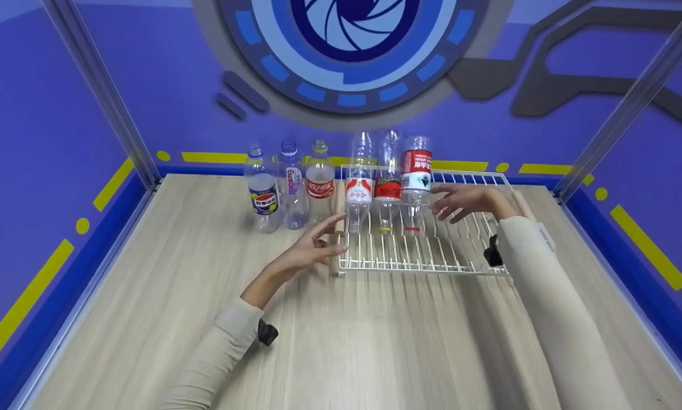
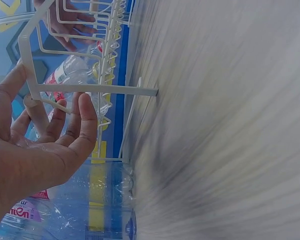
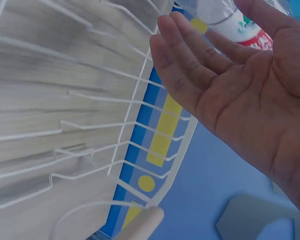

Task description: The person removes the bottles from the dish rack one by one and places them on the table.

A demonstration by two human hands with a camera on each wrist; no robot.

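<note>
Left fingers [image 2: 88,120] spread by handle [image 2: 36,115] of rack [image 2: 105,89] — contact unclear; right fingers [image 3: 179,75] loosely parted beside rightmost bottle [image 1: 416,165].

We counted, clock centred on the head view: six bottles [image 1: 320,188], three between 9 and 10 o'clock, three at 2. One wire rack [image 2: 90,89] around 3; two handles [image 1: 340,208], at the rack's own 9 and 3. Two hands: left hand [image 1: 302,252] at 7, right hand [image 1: 466,201] at 3. Two sleeves [image 1: 227,336]. One tabletop [image 1: 341,353].
</note>
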